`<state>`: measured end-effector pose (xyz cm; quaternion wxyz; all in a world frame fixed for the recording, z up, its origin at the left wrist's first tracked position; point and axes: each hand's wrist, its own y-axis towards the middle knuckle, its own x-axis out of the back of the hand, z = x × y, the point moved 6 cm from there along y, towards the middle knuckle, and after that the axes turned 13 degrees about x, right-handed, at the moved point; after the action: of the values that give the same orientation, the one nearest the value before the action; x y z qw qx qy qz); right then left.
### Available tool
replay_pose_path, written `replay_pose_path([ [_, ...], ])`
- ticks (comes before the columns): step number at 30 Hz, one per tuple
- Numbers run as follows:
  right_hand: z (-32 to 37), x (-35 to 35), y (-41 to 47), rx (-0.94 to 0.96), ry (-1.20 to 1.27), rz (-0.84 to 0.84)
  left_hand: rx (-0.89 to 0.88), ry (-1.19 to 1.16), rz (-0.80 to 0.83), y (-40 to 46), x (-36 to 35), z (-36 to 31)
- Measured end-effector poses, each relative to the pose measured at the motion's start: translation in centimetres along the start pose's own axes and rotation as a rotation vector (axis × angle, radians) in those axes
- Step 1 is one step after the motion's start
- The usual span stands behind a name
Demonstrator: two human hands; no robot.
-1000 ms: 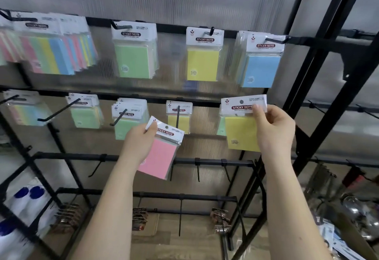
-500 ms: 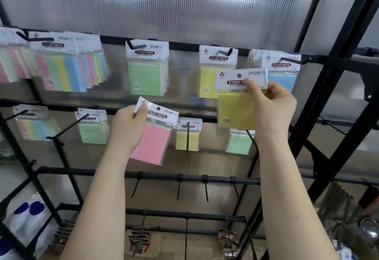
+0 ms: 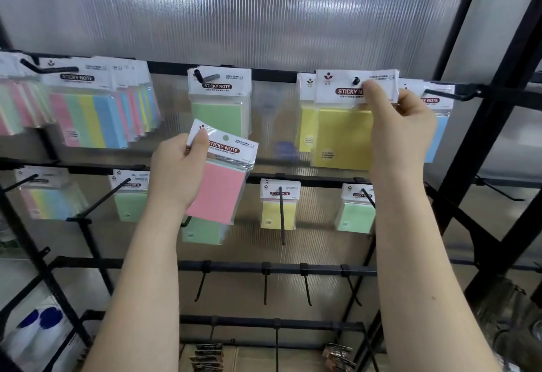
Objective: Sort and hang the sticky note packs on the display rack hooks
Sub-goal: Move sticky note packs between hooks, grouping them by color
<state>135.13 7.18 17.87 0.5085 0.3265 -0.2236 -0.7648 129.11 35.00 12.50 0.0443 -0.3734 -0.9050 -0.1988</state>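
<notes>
Yellow sticky note pack (image 3: 343,137) was at the top-rail hook (image 3: 355,80), hook tip through its header hole, right hand (image 3: 401,125) pinching the header's right edge. Left hand (image 3: 179,169) gripped a pink sticky note pack (image 3: 218,195) by its top-left corner, off the rack. Bare hooks (image 3: 265,286) below had open room.

Pink pack (image 3: 218,192), yellow pack (image 3: 343,137), black rack (image 3: 264,267).

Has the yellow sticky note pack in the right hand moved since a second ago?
Yes. The yellow sticky note pack rose from the middle rail to the top rail's hook.
</notes>
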Motion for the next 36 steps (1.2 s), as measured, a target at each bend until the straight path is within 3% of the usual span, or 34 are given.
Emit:
replay_pose_path([
  [9,-2.4,-2.1,0.8,-0.064,0.003,0.027,-0.025,-0.015,0.035,0.6,-0.2,-0.4],
  [27,-5.8,-3.7,1.7,-0.046,-0.170,-0.093,0.037,-0.090,0.016,-0.5,1.6,0.2],
  [36,-5.6,-3.0,-4.1,-0.130,-0.192,0.139,0.092,-0.106,-0.059,-4.0,4.7,1.2],
])
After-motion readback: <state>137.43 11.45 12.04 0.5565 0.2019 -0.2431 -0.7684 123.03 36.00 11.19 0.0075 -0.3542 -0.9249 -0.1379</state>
